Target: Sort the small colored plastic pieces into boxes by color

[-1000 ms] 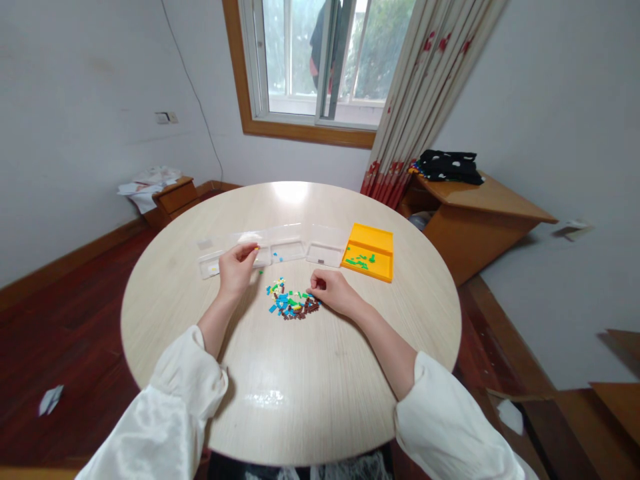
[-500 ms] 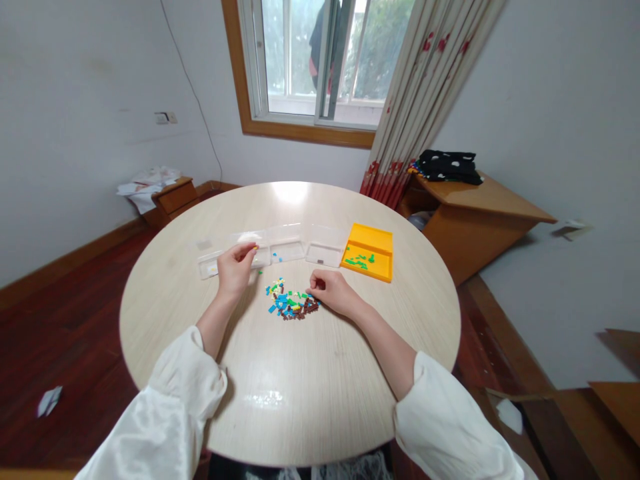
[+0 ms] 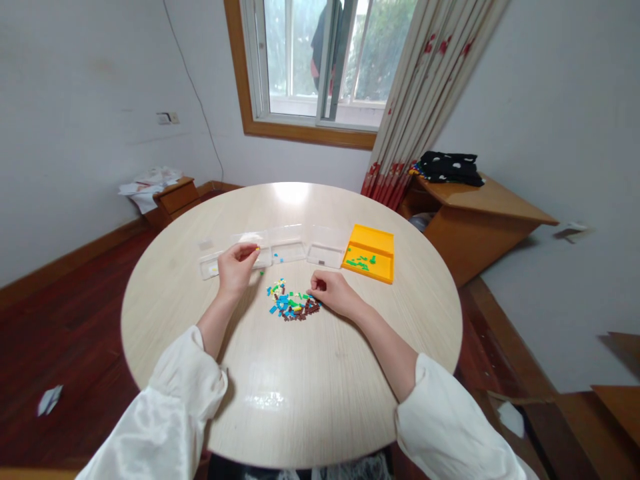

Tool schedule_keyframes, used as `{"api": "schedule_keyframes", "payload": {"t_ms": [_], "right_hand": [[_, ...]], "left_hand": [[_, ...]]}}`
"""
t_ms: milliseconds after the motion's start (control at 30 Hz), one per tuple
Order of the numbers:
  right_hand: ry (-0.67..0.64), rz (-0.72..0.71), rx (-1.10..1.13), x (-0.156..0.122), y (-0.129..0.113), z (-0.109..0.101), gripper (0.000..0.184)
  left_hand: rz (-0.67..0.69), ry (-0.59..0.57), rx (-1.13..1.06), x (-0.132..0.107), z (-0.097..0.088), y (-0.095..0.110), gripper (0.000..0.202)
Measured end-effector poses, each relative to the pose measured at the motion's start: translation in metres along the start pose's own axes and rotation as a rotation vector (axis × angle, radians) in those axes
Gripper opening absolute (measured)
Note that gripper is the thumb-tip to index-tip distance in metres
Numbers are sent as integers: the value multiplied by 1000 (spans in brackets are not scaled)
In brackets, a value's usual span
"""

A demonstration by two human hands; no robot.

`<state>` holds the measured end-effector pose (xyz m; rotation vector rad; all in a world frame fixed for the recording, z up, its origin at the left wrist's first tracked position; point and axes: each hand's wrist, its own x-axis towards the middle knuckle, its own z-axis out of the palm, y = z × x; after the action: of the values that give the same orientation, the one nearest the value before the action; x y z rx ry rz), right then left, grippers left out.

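My left hand (image 3: 236,268) pinches a small yellow building brick (image 3: 258,249) above a clear plastic box on the left. My right hand (image 3: 330,290) is closed at the right edge of a pile of small building bricks (image 3: 287,305) in blue, brown, green and yellow; whatever its fingertips hold is hidden. Clear open boxes stand in a row behind the pile: one (image 3: 287,251) has a few blue bricks, another (image 3: 325,255) a dark piece. At the right end, a yellow open box (image 3: 369,263) holds several green bricks.
Everything stands on a round pale wooden table (image 3: 300,380). A single green brick (image 3: 261,273) lies apart near the left hand. Beyond the table are a wooden cabinet (image 3: 480,213) with dark cloth on top, a curtain (image 3: 425,87) and a small stand (image 3: 177,197) with papers.
Both hands stay almost where they were, the left still pinching the yellow brick. The whole view has shifted very slightly.
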<state>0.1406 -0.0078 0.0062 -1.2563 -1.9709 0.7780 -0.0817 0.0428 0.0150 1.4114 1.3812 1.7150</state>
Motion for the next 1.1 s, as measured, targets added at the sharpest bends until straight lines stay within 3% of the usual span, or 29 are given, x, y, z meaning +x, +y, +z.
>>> {"api": "schedule_keyframes", "payload": {"t_ms": [533, 1100], "right_hand": [[1, -2, 4, -1, -2, -1, 16], [3, -4, 6, 0, 0, -2, 17]], "left_hand": [[2, 116, -47, 13, -12, -6, 22], [-29, 100, -22, 12, -11, -8, 20]]}}
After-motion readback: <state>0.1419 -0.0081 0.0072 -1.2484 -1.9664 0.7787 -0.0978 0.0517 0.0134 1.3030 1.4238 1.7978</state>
